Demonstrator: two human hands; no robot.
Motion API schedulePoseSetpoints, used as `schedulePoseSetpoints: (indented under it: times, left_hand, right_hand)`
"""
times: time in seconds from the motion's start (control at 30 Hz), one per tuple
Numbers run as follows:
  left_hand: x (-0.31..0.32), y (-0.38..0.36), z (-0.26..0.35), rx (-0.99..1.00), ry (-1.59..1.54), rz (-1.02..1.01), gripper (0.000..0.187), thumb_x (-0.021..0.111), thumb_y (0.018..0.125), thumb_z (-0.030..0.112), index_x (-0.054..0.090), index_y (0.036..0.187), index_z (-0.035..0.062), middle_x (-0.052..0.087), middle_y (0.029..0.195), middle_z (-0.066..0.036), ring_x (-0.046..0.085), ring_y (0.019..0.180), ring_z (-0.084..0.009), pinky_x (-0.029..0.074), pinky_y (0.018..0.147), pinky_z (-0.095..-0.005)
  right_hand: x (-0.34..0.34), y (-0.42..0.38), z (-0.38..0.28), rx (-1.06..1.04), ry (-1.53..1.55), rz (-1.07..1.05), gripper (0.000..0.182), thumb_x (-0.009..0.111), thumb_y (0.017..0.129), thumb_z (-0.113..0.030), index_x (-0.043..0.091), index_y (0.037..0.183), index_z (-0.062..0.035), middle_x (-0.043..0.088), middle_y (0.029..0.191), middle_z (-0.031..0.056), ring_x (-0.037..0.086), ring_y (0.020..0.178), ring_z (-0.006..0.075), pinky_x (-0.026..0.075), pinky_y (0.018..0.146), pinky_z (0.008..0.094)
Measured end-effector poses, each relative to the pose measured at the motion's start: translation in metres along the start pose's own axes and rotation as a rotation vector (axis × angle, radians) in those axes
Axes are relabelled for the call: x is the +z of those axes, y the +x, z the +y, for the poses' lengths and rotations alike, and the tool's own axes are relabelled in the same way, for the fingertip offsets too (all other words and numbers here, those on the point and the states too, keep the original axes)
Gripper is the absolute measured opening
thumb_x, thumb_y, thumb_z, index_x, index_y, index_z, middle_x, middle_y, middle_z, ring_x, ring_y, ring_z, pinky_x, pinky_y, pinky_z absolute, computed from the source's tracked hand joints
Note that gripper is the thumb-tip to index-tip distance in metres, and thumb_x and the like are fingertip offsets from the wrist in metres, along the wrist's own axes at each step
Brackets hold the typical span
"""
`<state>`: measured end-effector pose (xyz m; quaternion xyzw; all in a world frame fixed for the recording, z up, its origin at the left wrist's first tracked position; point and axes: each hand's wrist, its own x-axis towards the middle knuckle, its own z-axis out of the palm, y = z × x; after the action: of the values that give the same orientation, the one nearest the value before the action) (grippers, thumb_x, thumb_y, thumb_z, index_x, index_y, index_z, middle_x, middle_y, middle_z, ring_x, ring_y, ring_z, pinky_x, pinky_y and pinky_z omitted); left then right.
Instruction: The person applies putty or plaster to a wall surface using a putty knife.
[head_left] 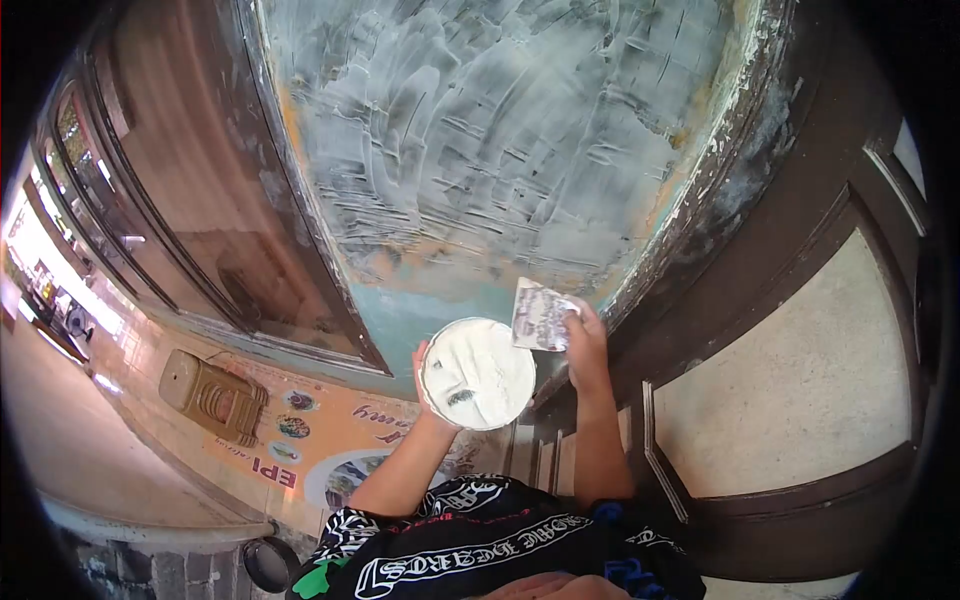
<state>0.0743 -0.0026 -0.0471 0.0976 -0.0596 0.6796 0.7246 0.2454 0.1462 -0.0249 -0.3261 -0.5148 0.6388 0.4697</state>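
Observation:
A round container of white putty-like paste (482,368) rests in my left hand (421,375), whose fingers show along its left rim; the rest of that hand is hidden beneath it. The paste has smooth swipe marks and a dark grey patch low on its surface. My right hand (589,338) grips a flat, square putty spreader (541,318) smeared with white, thumb over its face. The spreader is at the container's upper right edge. In front of both hands stands a wall panel (480,150) covered in grey-white paste strokes, with bare blue-green paint (400,315) at its lower part.
Dark wooden frames border the panel, with a glazed window (200,180) at left and brown shutter-like panels (800,340) at right. A brown plastic stool (215,395) stands on a printed orange banner (330,430) on the floor. A dark round bowl-like object (270,565) lies lower left.

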Motion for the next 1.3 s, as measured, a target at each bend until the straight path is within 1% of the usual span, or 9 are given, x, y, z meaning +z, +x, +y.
schedulePoseSetpoints:
  times: [0.1, 0.23, 0.47, 0.73, 0.93, 1.03, 1.13, 1.17, 1.3]
  left_hand:
    - [-0.008, 0.001, 0.001, 0.123, 0.072, 0.285, 0.08, 0.045, 0.087, 0.067, 0.049, 0.144, 0.0107, 0.053, 0.144, -0.016, 0.052, 0.128, -0.0423, 0.038, 0.108, -0.0625]
    - [-0.006, 0.007, 0.001, 0.117, 0.085, 0.226, 0.08, 0.044, 0.088, 0.067, 0.049, 0.144, 0.0105, 0.052, 0.144, -0.016, 0.052, 0.128, -0.0421, 0.037, 0.108, -0.0628]
    - [0.0, -0.002, 0.005, 0.067, 0.031, 0.082, 0.085, 0.047, 0.084, 0.07, 0.048, 0.145, 0.0107, 0.05, 0.146, -0.017, 0.05, 0.128, -0.0457, 0.037, 0.104, -0.0693]
    - [-0.003, 0.004, 0.009, 0.132, 0.053, 0.108, 0.083, 0.045, 0.085, 0.069, 0.049, 0.144, 0.0121, 0.051, 0.145, -0.017, 0.05, 0.128, -0.0464, 0.035, 0.1, -0.0762]
    - [-0.01, -0.003, 0.015, 0.257, 0.086, 0.192, 0.082, 0.043, 0.086, 0.069, 0.049, 0.144, 0.0124, 0.05, 0.146, -0.017, 0.05, 0.128, -0.0451, 0.036, 0.102, -0.0723]
    - [0.003, 0.002, 0.016, 0.285, 0.149, 0.034, 0.08, 0.043, 0.088, 0.067, 0.049, 0.144, 0.0114, 0.051, 0.145, -0.016, 0.05, 0.129, -0.0425, 0.037, 0.106, -0.066]
    - [-0.004, 0.001, 0.022, 0.433, 0.002, 0.225, 0.076, 0.042, 0.091, 0.064, 0.05, 0.143, 0.0089, 0.05, 0.146, -0.018, 0.051, 0.129, -0.043, 0.037, 0.108, -0.0637]
    - [-0.005, -0.001, 0.021, 0.429, 0.107, 0.176, 0.075, 0.038, 0.093, 0.061, 0.049, 0.143, 0.0078, 0.053, 0.144, -0.015, 0.052, 0.13, -0.0355, 0.038, 0.112, -0.0516]
    - [-0.001, -0.009, 0.024, 0.433, 0.082, 0.125, 0.075, 0.038, 0.093, 0.062, 0.049, 0.144, 0.0088, 0.051, 0.146, -0.015, 0.049, 0.132, -0.0364, 0.036, 0.112, -0.0531]
  right_hand:
    - [0.005, -0.008, -0.018, -0.041, 0.121, 0.079, 0.031, 0.047, 0.1, -0.006, 0.053, 0.129, 0.004, 0.065, 0.108, 0.0083, 0.063, 0.094, 0.0128, 0.05, 0.086, 0.0261]
    - [0.009, -0.01, -0.003, -0.052, -0.031, -0.073, 0.033, 0.048, 0.101, -0.006, 0.051, 0.132, 0.004, 0.065, 0.11, 0.0086, 0.063, 0.095, 0.0117, 0.051, 0.084, 0.0251]
    - [-0.001, 0.003, -0.005, -0.114, 0.031, 0.099, 0.032, 0.049, 0.102, -0.009, 0.051, 0.131, 0.005, 0.064, 0.111, 0.0085, 0.059, 0.093, 0.0097, 0.049, 0.082, 0.0246]
    - [0.009, 0.014, 0.016, -0.119, -0.02, -0.036, 0.031, 0.058, 0.1, -0.011, 0.054, 0.127, 0.0036, 0.06, 0.098, 0.0008, 0.053, 0.086, 0.0061, 0.045, 0.079, 0.0214]
    - [-0.004, 0.017, -0.002, -0.167, -0.007, 0.044, 0.019, 0.056, 0.101, -0.015, 0.062, 0.112, -0.0007, 0.065, 0.1, 0.001, 0.059, 0.087, 0.0064, 0.048, 0.078, 0.0235]
    - [0.02, 0.001, -0.024, -0.109, -0.119, -0.151, 0.022, 0.054, 0.103, -0.015, 0.062, 0.115, 0.0026, 0.065, 0.1, -0.0003, 0.057, 0.089, 0.0051, 0.046, 0.081, 0.023]
    - [0.048, -0.007, -0.034, -0.055, -0.15, -0.267, 0.021, 0.055, 0.102, -0.017, 0.062, 0.106, 0.0021, 0.06, 0.089, -0.0031, 0.051, 0.082, 0.0043, 0.043, 0.074, 0.0219]
    - [0.05, -0.001, -0.029, -0.057, -0.176, -0.294, 0.022, 0.055, 0.102, -0.015, 0.061, 0.112, 0.0032, 0.059, 0.09, -0.003, 0.051, 0.082, 0.0042, 0.043, 0.074, 0.0217]
    - [0.072, 0.0, -0.043, -0.073, -0.23, -0.43, 0.023, 0.055, 0.099, -0.007, 0.061, 0.12, 0.0021, 0.064, 0.099, -0.0004, 0.055, 0.087, 0.0048, 0.045, 0.079, 0.0216]
